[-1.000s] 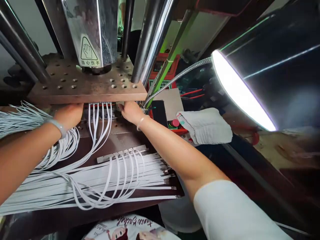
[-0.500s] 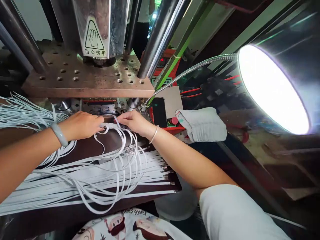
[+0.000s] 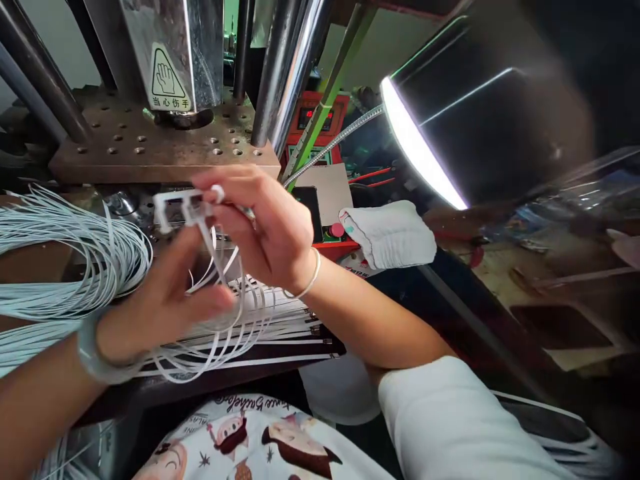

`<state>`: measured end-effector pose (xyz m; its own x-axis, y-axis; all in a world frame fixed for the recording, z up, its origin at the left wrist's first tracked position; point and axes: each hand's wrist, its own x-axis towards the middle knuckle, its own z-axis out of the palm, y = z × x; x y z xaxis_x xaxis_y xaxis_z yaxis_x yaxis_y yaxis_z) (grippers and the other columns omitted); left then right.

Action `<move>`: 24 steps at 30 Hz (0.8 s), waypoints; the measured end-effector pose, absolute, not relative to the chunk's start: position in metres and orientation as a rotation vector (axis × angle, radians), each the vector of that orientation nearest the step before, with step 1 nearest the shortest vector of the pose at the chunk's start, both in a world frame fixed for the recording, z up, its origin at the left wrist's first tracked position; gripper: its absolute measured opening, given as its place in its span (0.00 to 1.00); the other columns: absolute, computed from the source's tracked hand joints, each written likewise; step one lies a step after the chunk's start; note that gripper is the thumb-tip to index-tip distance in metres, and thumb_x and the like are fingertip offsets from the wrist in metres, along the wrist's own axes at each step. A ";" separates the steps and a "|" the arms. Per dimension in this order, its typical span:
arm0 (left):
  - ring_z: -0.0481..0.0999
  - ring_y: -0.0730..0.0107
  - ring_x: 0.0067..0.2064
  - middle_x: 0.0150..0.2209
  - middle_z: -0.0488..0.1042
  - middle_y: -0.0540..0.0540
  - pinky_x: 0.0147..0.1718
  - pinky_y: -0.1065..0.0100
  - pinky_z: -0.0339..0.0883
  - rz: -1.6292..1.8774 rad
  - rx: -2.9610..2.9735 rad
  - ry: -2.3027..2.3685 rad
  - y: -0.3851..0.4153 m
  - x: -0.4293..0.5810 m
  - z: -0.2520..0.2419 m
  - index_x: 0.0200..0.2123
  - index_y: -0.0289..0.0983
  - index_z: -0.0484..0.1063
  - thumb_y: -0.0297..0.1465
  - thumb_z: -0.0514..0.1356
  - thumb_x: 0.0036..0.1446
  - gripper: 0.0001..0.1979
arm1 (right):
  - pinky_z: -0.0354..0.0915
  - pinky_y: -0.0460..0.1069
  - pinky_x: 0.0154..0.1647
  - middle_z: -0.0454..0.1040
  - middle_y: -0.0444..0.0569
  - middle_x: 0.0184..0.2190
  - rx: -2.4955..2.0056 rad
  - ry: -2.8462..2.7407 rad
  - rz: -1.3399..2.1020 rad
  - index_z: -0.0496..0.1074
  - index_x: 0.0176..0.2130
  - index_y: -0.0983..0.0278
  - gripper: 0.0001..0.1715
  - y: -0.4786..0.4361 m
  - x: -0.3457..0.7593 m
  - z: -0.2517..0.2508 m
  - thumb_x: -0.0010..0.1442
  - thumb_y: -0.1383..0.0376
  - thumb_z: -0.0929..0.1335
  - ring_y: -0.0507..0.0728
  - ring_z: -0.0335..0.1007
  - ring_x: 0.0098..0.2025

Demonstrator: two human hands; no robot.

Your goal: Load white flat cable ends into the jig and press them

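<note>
My right hand (image 3: pixel 270 227) is raised in front of the press, its fingers pinched on a white moulded plastic piece (image 3: pixel 175 196). From that piece, thin flat white cables (image 3: pixel 220 340) hang down in loops onto the work surface. Just below and to the left is my left hand (image 3: pixel 175 293), smeared by motion; its thumb stands apart from the fingers and I see nothing held in it. More flat white cables with metal connector ends (image 3: pixel 315 327) lie under both hands. A thick bundle of white cables (image 3: pixel 110 247) curves at the left.
The press's drilled steel plate (image 3: pixel 165 157) hangs right behind my hands, between upright metal columns (image 3: pixel 270 87). To the right are a folded white cloth (image 3: pixel 393 233), a red push button (image 3: pixel 337 230), a dark phone-like slab (image 3: pixel 306 199) and a lit lamp (image 3: pixel 425 147) on a flexible neck.
Both hands have come out from under the press plate towards me. My right hand has lifted the white plastic piece with its cables; my left hand has dropped lower and opened. The view has shifted.
</note>
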<state>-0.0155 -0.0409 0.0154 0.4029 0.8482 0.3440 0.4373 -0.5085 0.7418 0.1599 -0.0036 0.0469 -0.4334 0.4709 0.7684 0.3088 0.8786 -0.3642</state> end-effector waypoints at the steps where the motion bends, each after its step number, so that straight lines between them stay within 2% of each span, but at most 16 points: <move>1: 0.80 0.54 0.47 0.42 0.79 0.43 0.43 0.55 0.79 0.934 2.059 1.011 -0.049 -0.004 0.020 0.48 0.43 0.75 0.55 0.54 0.63 0.25 | 0.73 0.57 0.61 0.78 0.49 0.53 -0.574 -2.096 0.236 0.73 0.49 0.60 0.20 -0.019 0.163 0.060 0.75 0.61 0.54 0.54 0.74 0.59; 3: 0.77 0.63 0.28 0.26 0.76 0.48 0.27 0.60 0.76 0.863 1.943 0.967 -0.056 0.003 0.026 0.42 0.45 0.77 0.47 0.57 0.63 0.15 | 0.78 0.59 0.51 0.81 0.46 0.43 -0.703 -1.996 0.354 0.73 0.48 0.51 0.18 -0.047 0.184 0.071 0.75 0.55 0.57 0.57 0.80 0.48; 5: 0.64 0.71 0.17 0.16 0.66 0.54 0.18 0.65 0.68 0.999 1.726 1.109 -0.052 -0.015 0.024 0.39 0.44 0.77 0.40 0.56 0.65 0.11 | 0.77 0.58 0.34 0.74 0.46 0.24 -0.889 -1.710 0.371 0.74 0.43 0.46 0.18 -0.068 0.225 0.060 0.74 0.51 0.57 0.59 0.77 0.29; 6: 0.61 0.73 0.16 0.15 0.64 0.55 0.18 0.67 0.68 1.142 1.567 1.208 -0.046 -0.030 0.020 0.39 0.43 0.77 0.37 0.56 0.65 0.10 | 0.76 0.57 0.30 0.69 0.45 0.18 -0.993 -1.624 0.317 0.75 0.41 0.47 0.21 -0.073 0.249 0.048 0.74 0.50 0.56 0.59 0.73 0.23; 7: 0.63 0.74 0.17 0.16 0.65 0.55 0.20 0.68 0.70 1.291 1.380 1.306 -0.037 -0.046 0.014 0.38 0.41 0.77 0.36 0.58 0.64 0.08 | 0.75 0.55 0.29 0.65 0.44 0.15 -1.101 -1.606 0.246 0.77 0.38 0.49 0.24 -0.075 0.274 0.033 0.74 0.50 0.56 0.57 0.70 0.20; 8: 0.69 0.74 0.21 0.18 0.69 0.53 0.24 0.68 0.74 1.356 1.204 1.379 -0.025 -0.061 0.007 0.36 0.39 0.76 0.35 0.59 0.64 0.08 | 0.75 0.54 0.29 0.63 0.42 0.13 -1.206 -1.639 0.174 0.78 0.35 0.51 0.24 -0.072 0.296 0.016 0.74 0.51 0.59 0.56 0.70 0.19; 9: 0.75 0.72 0.26 0.23 0.75 0.50 0.29 0.68 0.77 1.332 1.084 1.416 -0.011 -0.071 -0.001 0.34 0.38 0.76 0.34 0.61 0.63 0.08 | 0.75 0.53 0.29 0.64 0.42 0.13 -1.300 -1.721 0.122 0.76 0.29 0.52 0.23 -0.067 0.314 -0.001 0.72 0.52 0.63 0.56 0.71 0.20; 11: 0.82 0.64 0.37 0.33 0.82 0.41 0.38 0.63 0.80 1.066 1.026 1.369 0.018 -0.074 -0.016 0.33 0.35 0.77 0.36 0.61 0.62 0.11 | 0.74 0.56 0.30 0.72 0.45 0.17 -1.405 -1.904 0.102 0.77 0.27 0.54 0.15 -0.048 0.330 -0.031 0.66 0.57 0.70 0.60 0.77 0.24; 13: 0.84 0.55 0.38 0.37 0.83 0.33 0.40 0.54 0.81 0.787 1.050 1.245 0.044 -0.055 -0.027 0.32 0.32 0.78 0.41 0.59 0.62 0.18 | 0.73 0.60 0.32 0.80 0.50 0.26 -1.403 -2.040 0.135 0.78 0.36 0.54 0.03 -0.020 0.317 -0.053 0.63 0.62 0.72 0.66 0.80 0.30; 15: 0.84 0.51 0.36 0.34 0.82 0.30 0.39 0.49 0.81 0.697 1.075 1.179 0.062 -0.026 -0.031 0.30 0.30 0.78 0.43 0.58 0.62 0.21 | 0.74 0.61 0.37 0.82 0.52 0.36 -1.314 -2.154 0.229 0.75 0.53 0.55 0.17 0.016 0.284 -0.063 0.63 0.64 0.71 0.68 0.81 0.37; 16: 0.84 0.52 0.35 0.33 0.82 0.31 0.40 0.49 0.81 0.726 1.091 1.173 0.067 -0.013 -0.031 0.29 0.31 0.77 0.42 0.58 0.62 0.20 | 0.74 0.60 0.40 0.82 0.50 0.36 -1.241 -2.204 0.310 0.72 0.57 0.55 0.24 0.036 0.264 -0.065 0.62 0.65 0.71 0.66 0.80 0.38; 17: 0.84 0.55 0.36 0.32 0.82 0.33 0.43 0.51 0.81 0.794 1.109 1.176 0.069 -0.002 -0.028 0.29 0.32 0.76 0.40 0.58 0.62 0.18 | 0.74 0.59 0.40 0.81 0.48 0.34 -1.177 -2.255 0.390 0.72 0.57 0.56 0.25 0.055 0.245 -0.064 0.61 0.66 0.72 0.64 0.79 0.37; 18: 0.84 0.58 0.36 0.33 0.83 0.36 0.46 0.54 0.80 0.888 1.129 1.181 0.070 0.006 -0.025 0.29 0.33 0.75 0.39 0.58 0.62 0.16 | 0.74 0.57 0.40 0.80 0.46 0.32 -1.144 -2.293 0.465 0.74 0.53 0.58 0.21 0.074 0.228 -0.062 0.60 0.67 0.73 0.62 0.79 0.35; 20: 0.84 0.61 0.39 0.36 0.83 0.38 0.51 0.56 0.78 1.051 1.164 1.177 0.066 0.015 -0.014 0.32 0.34 0.74 0.39 0.57 0.63 0.15 | 0.73 0.53 0.41 0.78 0.45 0.29 -1.172 -2.223 0.522 0.77 0.42 0.62 0.07 0.101 0.200 -0.052 0.63 0.69 0.70 0.58 0.77 0.33; 22: 0.84 0.60 0.41 0.39 0.82 0.38 0.49 0.55 0.79 1.050 1.157 1.182 0.057 0.016 0.000 0.36 0.33 0.75 0.38 0.59 0.61 0.13 | 0.72 0.51 0.43 0.79 0.46 0.31 -1.206 -2.094 0.452 0.78 0.38 0.66 0.08 0.111 0.185 -0.040 0.66 0.71 0.67 0.55 0.77 0.36; 24: 0.83 0.57 0.40 0.39 0.81 0.37 0.42 0.53 0.80 0.868 1.163 1.164 0.043 0.009 0.014 0.40 0.33 0.75 0.37 0.59 0.60 0.13 | 0.70 0.48 0.48 0.81 0.48 0.37 -1.146 -2.067 0.363 0.78 0.42 0.68 0.10 0.105 0.180 -0.028 0.66 0.73 0.66 0.53 0.76 0.40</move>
